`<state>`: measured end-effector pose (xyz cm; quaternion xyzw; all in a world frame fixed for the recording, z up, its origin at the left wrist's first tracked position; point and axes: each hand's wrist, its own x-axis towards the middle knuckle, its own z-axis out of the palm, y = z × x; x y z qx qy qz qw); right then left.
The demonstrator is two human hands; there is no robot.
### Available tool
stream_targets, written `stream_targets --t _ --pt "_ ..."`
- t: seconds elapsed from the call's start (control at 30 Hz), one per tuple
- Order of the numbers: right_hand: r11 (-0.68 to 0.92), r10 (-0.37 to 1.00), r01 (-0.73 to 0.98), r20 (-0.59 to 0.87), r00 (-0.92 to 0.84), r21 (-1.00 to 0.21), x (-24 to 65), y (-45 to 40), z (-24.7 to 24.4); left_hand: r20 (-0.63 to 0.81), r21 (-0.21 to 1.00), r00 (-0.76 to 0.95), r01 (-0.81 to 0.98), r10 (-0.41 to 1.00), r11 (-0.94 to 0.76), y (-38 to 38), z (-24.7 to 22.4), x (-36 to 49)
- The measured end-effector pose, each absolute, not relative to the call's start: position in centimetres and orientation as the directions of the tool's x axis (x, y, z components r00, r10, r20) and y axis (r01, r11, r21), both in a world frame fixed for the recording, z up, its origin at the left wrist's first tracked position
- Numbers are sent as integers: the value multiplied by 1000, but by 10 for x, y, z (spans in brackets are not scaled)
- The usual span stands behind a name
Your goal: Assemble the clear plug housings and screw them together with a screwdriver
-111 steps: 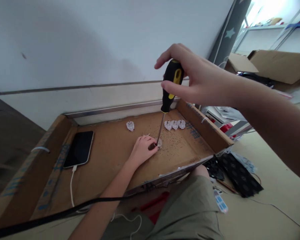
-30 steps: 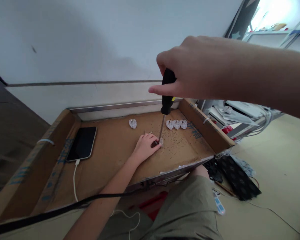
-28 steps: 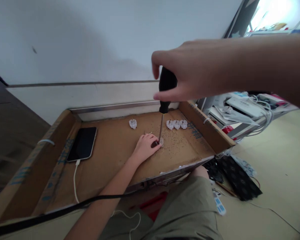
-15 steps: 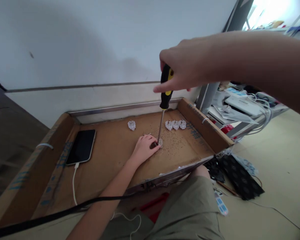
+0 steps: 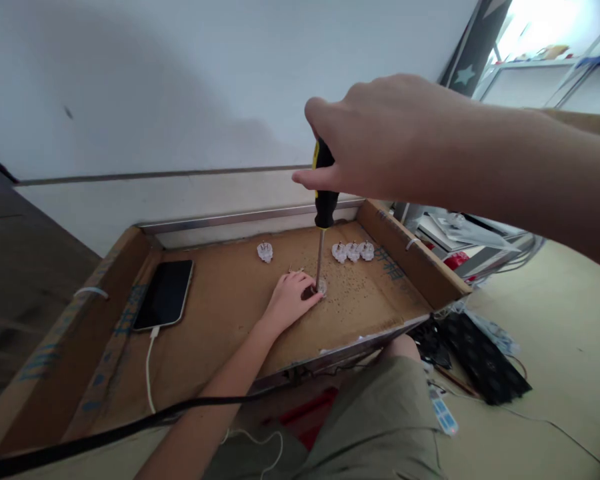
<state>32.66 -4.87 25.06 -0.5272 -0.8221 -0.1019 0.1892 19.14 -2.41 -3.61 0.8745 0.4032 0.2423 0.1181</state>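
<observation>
Mid-screwing: right hand (image 5: 380,143) clamped on screwdriver (image 5: 323,207), left hand (image 5: 290,300) pinched plug (image 5: 320,287) down; next needed steady downward turning.

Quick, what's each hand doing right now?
Left hand: closed on the small clear plug.
Right hand: closed around the screwdriver handle.

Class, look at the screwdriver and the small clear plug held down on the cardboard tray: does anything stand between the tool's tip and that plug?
Nothing visible does. The right hand holds the screwdriver upright, its shaft running straight down to the clear plug, which the left hand pins to the cardboard tray. The left fingers sit beside the tip, not under it.
</observation>
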Motion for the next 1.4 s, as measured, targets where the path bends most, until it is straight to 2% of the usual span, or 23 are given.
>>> stream_targets --t 0.07,0.1,0.17,0.23,0.3,0.4,0.47,0.5,0.6,0.67,0.77,0.87,1.0,1.1,1.17,1.23,1.3,1.33,1.4 --pt "443 828 886 319 -462 134 328 -42 256 332 401 554 650 764 -646 -24 -37 191" --pt "489 829 860 229 -510 144 329 -39 259 333 400 552 651 764 -645 -24 -37 191" --pt "575 816 818 64 -575 25 333 -35 263 332 397 554 653 764 -646 -24 -37 191" --pt "594 804 803 16 -594 -47 336 -34 264 326 398 555 654 765 -644 -24 -37 192" --pt "569 821 822 66 -566 -25 337 -36 260 319 403 555 655 768 -640 -24 -36 192" --pt "464 838 876 254 -483 135 335 -43 253 320 405 554 654 769 -639 -24 -35 192" --pt "427 820 881 323 -473 205 334 -46 251 322 401 554 655 768 -640 -24 -35 192" --pt "450 814 870 308 -493 201 334 -47 252 321 400 553 657 769 -639 -24 -35 192" --pt "562 809 820 134 -572 107 338 -45 258 311 400 549 665 776 -631 -24 -35 192" --pt "576 812 814 65 -580 74 341 -43 261 307 399 551 665 776 -631 -24 -35 192" --pt "513 830 851 190 -525 111 343 -42 258 312 405 557 655 769 -638 -23 -35 193" --pt "508 782 846 325 -532 163 342 -43 251 316 412 559 647 767 -642 -22 -35 193" --pt "564 733 809 350 -583 165 341 -44 246 312 400 561 654 767 -641 -24 -34 193" --pt "621 725 783 358 -588 29 343 -42 246 310 413 568 642 762 -646 -25 -34 192" --pt "690 706 705 371 -603 -167 343 -42 242 303 441 572 625 762 -644 -26 -34 192" --pt "702 708 559 350 -613 -440 341 -41 232 299 463 566 618 768 -635 -26 -35 192" --pt "601 735 371 307 -604 -708 336 -41 215 295 467 555 626 778 -624 -25 -35 193" --pt "524 756 277 290 -587 -805 332 -41 205 293 463 552 632 781 -621 -25 -36 194" --pt "440 815 120 339 -470 -890 327 -42 185 294 451 553 639 780 -623 -24 -37 195"
